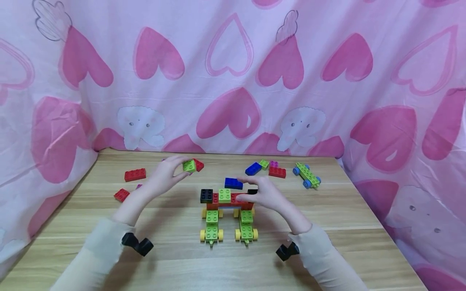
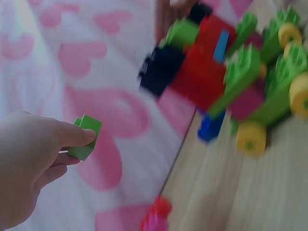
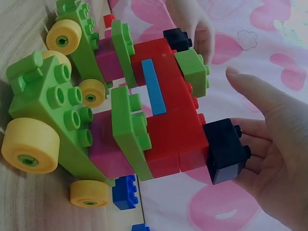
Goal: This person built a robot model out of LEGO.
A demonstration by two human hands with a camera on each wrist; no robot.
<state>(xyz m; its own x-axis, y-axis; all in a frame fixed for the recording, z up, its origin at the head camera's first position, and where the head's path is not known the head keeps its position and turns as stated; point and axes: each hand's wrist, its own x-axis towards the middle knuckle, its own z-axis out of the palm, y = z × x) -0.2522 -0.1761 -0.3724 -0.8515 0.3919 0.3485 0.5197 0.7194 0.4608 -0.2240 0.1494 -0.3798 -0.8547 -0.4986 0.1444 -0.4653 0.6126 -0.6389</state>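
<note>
Between thumb and fingers my left hand pinches a light green brick, raised over the back of the table. My right hand is at the right end of a built brick structure. Its thumb stands apart, and the fingers lie behind the black end brick; whether they touch it I cannot tell. Red bricks form the structure's top, with another black brick at the left end and a green brick between. Below are two green wheeled bases with yellow wheels.
Behind the structure lie blue bricks and a red brick. A green car base with blue wheels is at the back right. More red bricks lie left. A red piece sits behind the left hand's brick. Heart-patterned cloth surrounds the table.
</note>
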